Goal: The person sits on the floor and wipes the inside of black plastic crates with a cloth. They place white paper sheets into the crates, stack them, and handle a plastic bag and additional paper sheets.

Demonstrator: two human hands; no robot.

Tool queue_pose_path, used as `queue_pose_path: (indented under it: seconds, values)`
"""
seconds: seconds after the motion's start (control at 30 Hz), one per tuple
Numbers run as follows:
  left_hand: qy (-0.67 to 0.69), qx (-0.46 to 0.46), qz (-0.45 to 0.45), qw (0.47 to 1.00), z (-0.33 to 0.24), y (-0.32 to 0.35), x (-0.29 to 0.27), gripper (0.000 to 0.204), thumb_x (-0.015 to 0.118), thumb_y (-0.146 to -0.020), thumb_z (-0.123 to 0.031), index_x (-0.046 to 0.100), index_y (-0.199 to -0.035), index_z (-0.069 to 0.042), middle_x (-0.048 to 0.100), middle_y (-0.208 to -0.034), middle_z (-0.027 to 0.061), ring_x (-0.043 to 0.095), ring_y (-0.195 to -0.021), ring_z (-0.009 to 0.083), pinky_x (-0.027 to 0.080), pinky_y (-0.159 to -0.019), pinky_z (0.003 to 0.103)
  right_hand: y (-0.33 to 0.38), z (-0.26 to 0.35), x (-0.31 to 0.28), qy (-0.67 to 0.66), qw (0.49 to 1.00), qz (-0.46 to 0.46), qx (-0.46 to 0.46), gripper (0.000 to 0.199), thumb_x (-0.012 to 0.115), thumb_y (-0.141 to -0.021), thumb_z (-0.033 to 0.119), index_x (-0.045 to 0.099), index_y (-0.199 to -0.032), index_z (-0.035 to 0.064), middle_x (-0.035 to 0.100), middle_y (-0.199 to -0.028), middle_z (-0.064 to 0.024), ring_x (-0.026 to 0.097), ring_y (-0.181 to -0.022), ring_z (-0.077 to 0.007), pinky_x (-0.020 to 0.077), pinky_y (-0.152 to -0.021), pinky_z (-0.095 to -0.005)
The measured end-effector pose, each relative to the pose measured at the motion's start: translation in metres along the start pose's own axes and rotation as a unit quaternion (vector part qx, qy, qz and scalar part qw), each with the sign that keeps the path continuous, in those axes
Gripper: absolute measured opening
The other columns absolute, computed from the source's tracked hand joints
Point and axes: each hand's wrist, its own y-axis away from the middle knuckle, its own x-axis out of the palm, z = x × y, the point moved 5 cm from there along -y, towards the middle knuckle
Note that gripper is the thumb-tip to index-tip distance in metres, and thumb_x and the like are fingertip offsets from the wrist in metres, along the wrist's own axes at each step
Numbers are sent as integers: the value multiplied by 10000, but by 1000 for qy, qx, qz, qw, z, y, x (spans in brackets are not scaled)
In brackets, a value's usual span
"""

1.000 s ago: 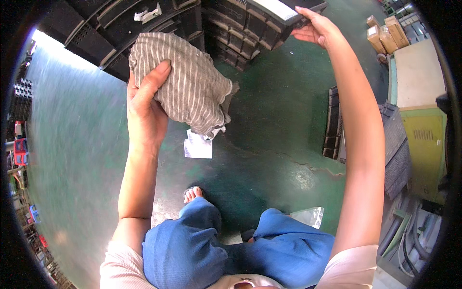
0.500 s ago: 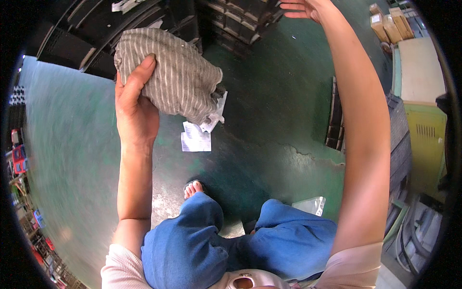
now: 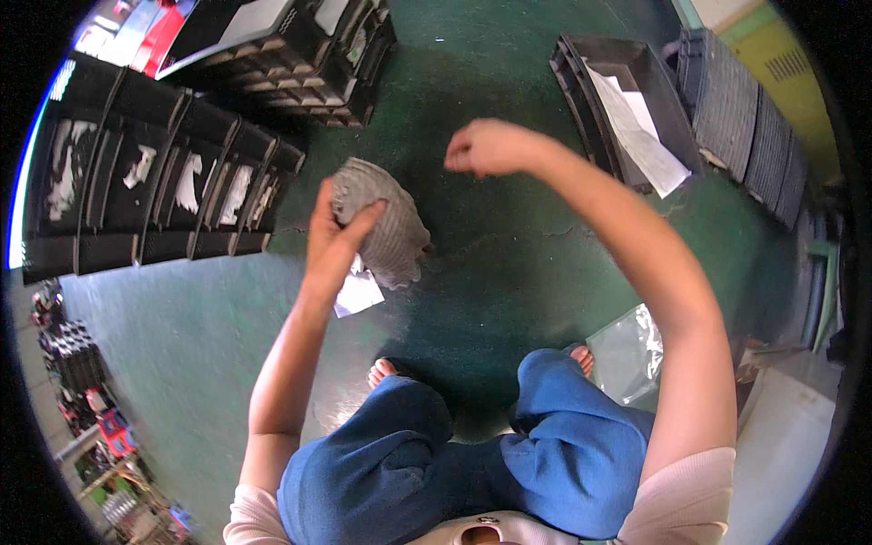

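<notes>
My left hand (image 3: 334, 238) is closed round a grey striped cloth bundle (image 3: 389, 227), thumb on top and the other fingers mostly behind it. The bundle hangs above the green floor, its lower right edge ragged and crumpled. Below it shows a white paper sheet (image 3: 358, 292) with a torn-looking scrap; whether the paper touches the cloth I cannot tell. To the right of the bundle, apart from it, my right hand (image 3: 490, 147) is in the air with its fingers curled in. I see nothing in it.
Black plastic crates (image 3: 159, 182) with paper scraps stand at left, and more crates (image 3: 318, 68) are stacked behind. A black tray (image 3: 581, 118) holding white papers (image 3: 636, 132) lies at far right, beside grey ribbed panels (image 3: 727, 109). A clear plastic bag (image 3: 627, 354) lies near my right foot.
My right hand has come down and inward from the upper right, its stretched fingers now curled. My left hand has moved right and lower with the cloth bundle. The view has shifted, showing more crates.
</notes>
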Motion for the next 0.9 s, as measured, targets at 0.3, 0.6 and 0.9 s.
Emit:
queue_pose_path:
  seconds: [0.3,0.6,0.9]
  values:
    - [-507,480,-110,707,-128,-78,4,601,677,-769,-224,416,-1261,0,451,-1252,224,412,-1161,382,312,-1003,434,48,-36,20,132,991,0,14,346,586,-828,351,627,-1064,101,638,-1032,-134,589,-986,-317,467,-838,-416]
    - [-645,270,-85,710,-173,-240,-25,664,399,-894,-548,438,-1259,5,515,-1208,261,476,-1151,390,372,-961,401,-43,31,-76,-14,879,-435,-193,207,562,-851,277,644,-933,106,616,-964,-97,600,-889,-299,483,-746,-406]
    - [-642,188,-106,736,-159,-237,-27,455,356,-923,-484,501,-1093,-87,588,-985,289,518,-987,479,419,-832,496,-179,47,-155,-263,773,-574,-56,246,522,-861,243,638,-995,72,578,-1044,-150,573,-974,-328,479,-802,-422]
